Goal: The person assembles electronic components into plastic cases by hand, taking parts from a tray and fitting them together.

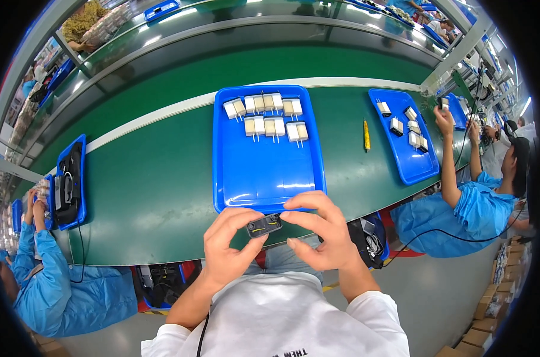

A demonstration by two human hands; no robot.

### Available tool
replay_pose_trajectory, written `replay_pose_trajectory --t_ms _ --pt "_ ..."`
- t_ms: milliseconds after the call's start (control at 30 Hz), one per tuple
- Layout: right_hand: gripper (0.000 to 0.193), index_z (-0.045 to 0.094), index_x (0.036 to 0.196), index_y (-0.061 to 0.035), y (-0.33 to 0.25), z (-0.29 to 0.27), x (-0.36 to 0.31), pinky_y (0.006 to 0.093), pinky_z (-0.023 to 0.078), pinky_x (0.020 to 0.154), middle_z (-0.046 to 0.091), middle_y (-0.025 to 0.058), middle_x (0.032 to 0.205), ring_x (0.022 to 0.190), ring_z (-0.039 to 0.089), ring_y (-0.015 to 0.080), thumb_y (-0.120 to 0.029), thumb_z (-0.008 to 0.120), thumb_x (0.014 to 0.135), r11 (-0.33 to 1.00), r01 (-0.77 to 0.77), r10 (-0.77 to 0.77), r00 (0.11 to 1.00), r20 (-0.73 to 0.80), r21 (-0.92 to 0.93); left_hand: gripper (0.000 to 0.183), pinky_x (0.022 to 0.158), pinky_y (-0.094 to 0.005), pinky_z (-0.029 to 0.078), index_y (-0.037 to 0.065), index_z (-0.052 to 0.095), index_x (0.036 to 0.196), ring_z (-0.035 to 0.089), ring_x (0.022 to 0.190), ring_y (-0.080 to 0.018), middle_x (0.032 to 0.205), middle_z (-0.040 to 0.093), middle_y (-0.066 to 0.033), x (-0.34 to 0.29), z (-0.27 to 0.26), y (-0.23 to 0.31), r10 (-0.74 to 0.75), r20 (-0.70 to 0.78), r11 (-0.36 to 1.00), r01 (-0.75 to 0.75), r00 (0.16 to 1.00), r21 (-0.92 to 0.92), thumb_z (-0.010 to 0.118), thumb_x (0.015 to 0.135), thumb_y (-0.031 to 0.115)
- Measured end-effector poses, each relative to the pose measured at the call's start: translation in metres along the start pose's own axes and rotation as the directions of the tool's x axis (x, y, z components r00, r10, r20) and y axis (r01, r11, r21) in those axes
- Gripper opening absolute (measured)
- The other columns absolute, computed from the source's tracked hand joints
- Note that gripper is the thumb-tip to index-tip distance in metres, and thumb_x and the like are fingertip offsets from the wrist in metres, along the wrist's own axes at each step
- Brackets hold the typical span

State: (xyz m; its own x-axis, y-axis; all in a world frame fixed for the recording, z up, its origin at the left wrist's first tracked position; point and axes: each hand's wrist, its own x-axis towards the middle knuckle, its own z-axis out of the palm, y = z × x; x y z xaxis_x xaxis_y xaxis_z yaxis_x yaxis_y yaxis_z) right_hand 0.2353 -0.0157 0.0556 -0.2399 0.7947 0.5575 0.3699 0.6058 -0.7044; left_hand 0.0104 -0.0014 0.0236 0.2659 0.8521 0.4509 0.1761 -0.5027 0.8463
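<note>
My left hand (227, 243) pinches a small black plastic housing (264, 226) between thumb and fingers, just off the near edge of the blue tray (219, 154). Its hollow side faces up, with a thin yellow strip and round details inside. My right hand (328, 235) has thumb and fingers spread apart; a fingertip is at the housing's right end, and I cannot tell if it touches. In the far half of the tray lie several white-and-beige plug adapters (275, 127), their metal prongs toward me.
A yellow pen-like tool (366, 135) lies on the green table (347, 172). To the right, another blue tray (408, 172) holds several black-and-white adapters, beside a co-worker in a blue smock (460, 208). At left are a tray of dark parts (70, 184) and another co-worker (73, 297).
</note>
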Motion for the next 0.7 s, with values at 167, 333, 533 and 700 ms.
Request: replay_pose_trajectory --t_ms 167,333,533,700 --pt "0.022 0.075 0.093 -0.0062 0.0 0.001 0.011 0.0362 0.05 0.067 0.066 0.0059 0.093 0.082 0.065 0.0252 -0.005 0.083 0.073 0.985 0.086 -0.089 0.996 -0.011 -0.152 0.037 0.078 -0.0368 0.055 0.001 0.073 0.108 0.069 0.091 -0.0286 0.102 0.072 -0.0134 0.008 0.003 0.005 0.132 0.017 0.976 -0.132 0.991 0.17 0.08 0.072 -0.007" --pt "0.019 0.073 0.088 -0.0071 0.001 0.002 0.02 0.035 0.049 0.064 0.065 0.0041 0.087 0.077 0.063 0.0238 -0.003 0.084 0.072 0.964 0.128 -0.112 0.991 0.08 -0.233 0.042 0.076 -0.0384 0.054 0.003 0.073 0.107 0.068 0.091 -0.03 0.103 0.073 -0.0111 0.008 0.001 0.005 0.175 0.051 0.947 -0.182 0.983 0.263 0.078 0.067 -0.008" --pt "0.016 0.071 0.086 -0.0054 0.006 0.004 0.018 0.0351 0.05 0.064 0.065 0.0054 0.085 0.074 0.063 0.0246 0.0 0.082 0.074 0.974 0.065 -0.051 0.996 0.072 -0.216 0.04 0.078 -0.0384 0.054 0.003 0.073 0.105 0.068 0.092 -0.0293 0.103 0.073 -0.0107 0.004 -0.004 0.0 0.144 0.04 0.952 -0.15 0.989 0.267 0.079 0.068 -0.008" --pt "0.017 0.074 0.091 -0.0038 0.008 0.004 0.003 0.0338 0.049 0.065 0.068 0.0065 0.086 0.075 0.064 0.0223 0.002 0.08 0.075 0.997 -0.081 0.078 0.991 -0.104 -0.017 0.036 0.08 -0.038 0.054 0.003 0.073 0.106 0.067 0.093 -0.0286 0.102 0.072 -0.0111 0.002 -0.002 -0.003 0.077 -0.028 0.984 -0.071 0.997 0.166 0.081 0.073 -0.005"
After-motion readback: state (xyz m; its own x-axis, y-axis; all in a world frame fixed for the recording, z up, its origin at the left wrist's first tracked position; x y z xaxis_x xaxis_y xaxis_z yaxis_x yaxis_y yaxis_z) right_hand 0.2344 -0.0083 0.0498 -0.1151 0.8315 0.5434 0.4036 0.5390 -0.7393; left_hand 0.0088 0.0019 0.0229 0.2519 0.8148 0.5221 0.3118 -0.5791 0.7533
